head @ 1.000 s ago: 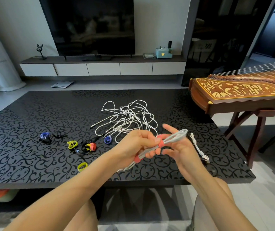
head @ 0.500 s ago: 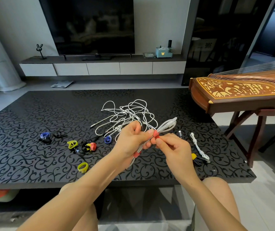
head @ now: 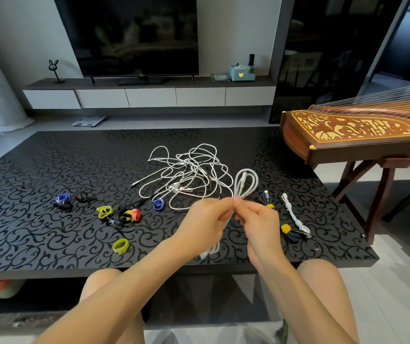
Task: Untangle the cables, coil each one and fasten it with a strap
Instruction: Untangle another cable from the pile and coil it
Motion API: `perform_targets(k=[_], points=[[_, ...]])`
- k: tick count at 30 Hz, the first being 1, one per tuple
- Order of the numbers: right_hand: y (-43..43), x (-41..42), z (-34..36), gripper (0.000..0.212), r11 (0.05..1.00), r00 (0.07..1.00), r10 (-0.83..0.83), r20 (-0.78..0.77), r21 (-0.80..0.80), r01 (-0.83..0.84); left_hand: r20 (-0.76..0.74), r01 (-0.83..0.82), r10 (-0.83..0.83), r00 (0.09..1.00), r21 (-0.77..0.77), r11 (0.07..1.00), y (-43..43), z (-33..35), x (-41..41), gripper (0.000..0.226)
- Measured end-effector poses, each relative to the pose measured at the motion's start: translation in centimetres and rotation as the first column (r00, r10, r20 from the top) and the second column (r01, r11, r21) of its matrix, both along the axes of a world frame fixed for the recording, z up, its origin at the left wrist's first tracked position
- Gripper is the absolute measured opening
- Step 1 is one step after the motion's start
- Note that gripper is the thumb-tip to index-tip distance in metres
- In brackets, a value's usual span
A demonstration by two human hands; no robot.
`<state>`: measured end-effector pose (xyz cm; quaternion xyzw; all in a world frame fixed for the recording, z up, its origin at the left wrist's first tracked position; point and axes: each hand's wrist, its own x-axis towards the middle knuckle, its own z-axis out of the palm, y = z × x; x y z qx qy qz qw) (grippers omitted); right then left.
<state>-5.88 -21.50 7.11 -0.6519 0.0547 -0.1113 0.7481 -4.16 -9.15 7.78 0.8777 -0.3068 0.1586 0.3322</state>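
Your left hand (head: pixel 206 219) and right hand (head: pixel 258 220) meet at the centre of the frame, above the near part of the black surface (head: pixel 37 232). The fingers of both are curled and pinch a coiled white cable (head: pixel 246 181) at its middle. Its loop stands up above your fingertips, and its lower end hangs below your left hand. Just behind, in the upper centre, lies the tangle (head: pixel 186 170) of white cables. Left of your hands loose straps are scattered: a blue strap (head: pixel 158 204), a red strap (head: pixel 135 214) and a yellow strap (head: pixel 120 245). Right of your right hand lie a dark bundle (head: pixel 292 236) with a yellow band and a thin white cord (head: pixel 294 217) beside it.
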Motion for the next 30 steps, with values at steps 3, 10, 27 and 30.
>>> perform_targets(k=[3, 10, 27, 30], points=[[-0.9, 1.0, -1.4, 0.052, 0.947, 0.992, -0.090, 0.094, -0.300, 0.114, -0.149, -0.013, 0.027, 0.988, 0.095, 0.995, -0.2, -0.5, 0.3, 0.023], [-7.3, 6.8, -5.1, 0.054, 0.536, 0.970, -0.222, -0.101, -0.843, 0.035, -0.386, -0.214, 0.209, 0.898, 0.032, 0.976, 1.8, -2.2, 2.3, 0.010], [-8.4, 11.8, -11.0, 0.030, -0.359, 0.979, -0.117, -0.170, -0.911, -0.201, -0.373, -0.346, 0.448, 0.813, 0.311, 0.885, 6.4, -8.9, 6.6, 0.013], [-9.6, 12.3, -11.4, 0.031, -0.342, 0.970, -0.175, -0.166, -0.914, -0.218, -0.323, -0.311, 0.432, 0.842, 0.363, 0.878, 6.9, -10.0, 7.3, 0.019]])
